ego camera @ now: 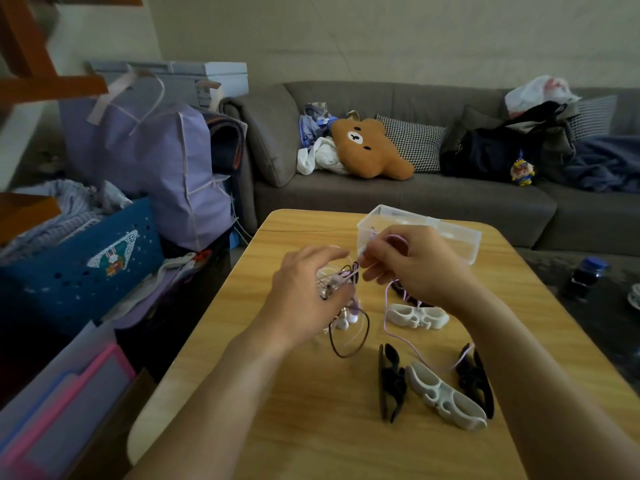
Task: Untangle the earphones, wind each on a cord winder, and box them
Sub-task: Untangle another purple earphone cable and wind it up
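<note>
My left hand (304, 289) grips a tangled bundle of earphones (337, 284), white, pink and black cords knotted together, with white earbuds dangling below it. My right hand (412, 268) pinches a pink cord (389, 317) that loops down across the wooden table (277, 393) toward the winders. Two white cord winders (417, 315) (445, 396) and two black cord winders (391, 379) (474, 379) lie on the table in front of me. A clear plastic box (460, 237) stands open just behind my right hand.
A grey sofa (346, 192) with a bear cushion, pillows and bags runs behind the table. Left of the table stand a blue basket (76, 268), a purple bag and folders. A dark bottle (585, 278) sits off the table's right side.
</note>
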